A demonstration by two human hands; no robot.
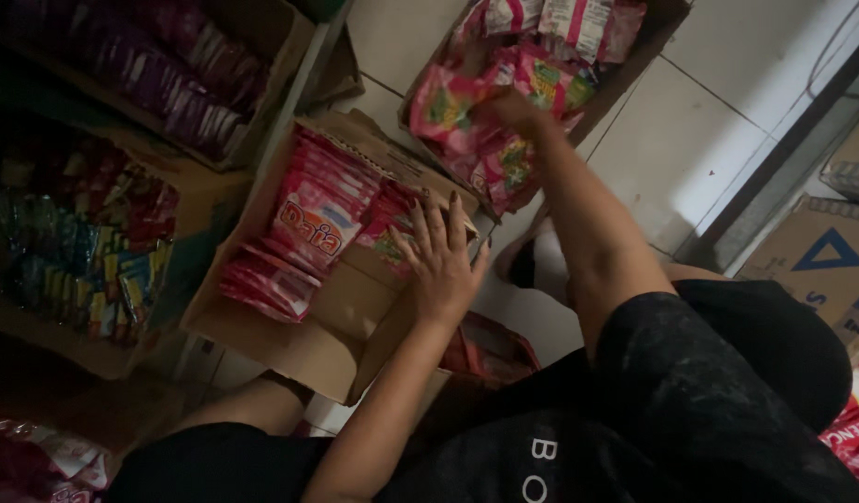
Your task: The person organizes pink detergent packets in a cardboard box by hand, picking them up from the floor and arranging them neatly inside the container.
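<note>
My left hand point(439, 253) lies flat with fingers spread on the right wall of an open cardboard box point(290, 346), fingertips touching the pink sachets there. Rows of pink sachets point(310, 222) stand in that box. My right hand point(517, 112) reaches forward into a second cardboard box point(655, 35) and closes on a bunch of pink and green sachets point(459, 126) heaped inside; its fingers are partly buried among them.
At left stand a box of mixed blue, yellow and red sachets point(103, 256) and a box of purple packets point(189, 76). A carton with a blue triangle point(822, 253) sits at right, with red packets point(854, 430) below it. White floor tiles point(692, 132) lie beyond my knees.
</note>
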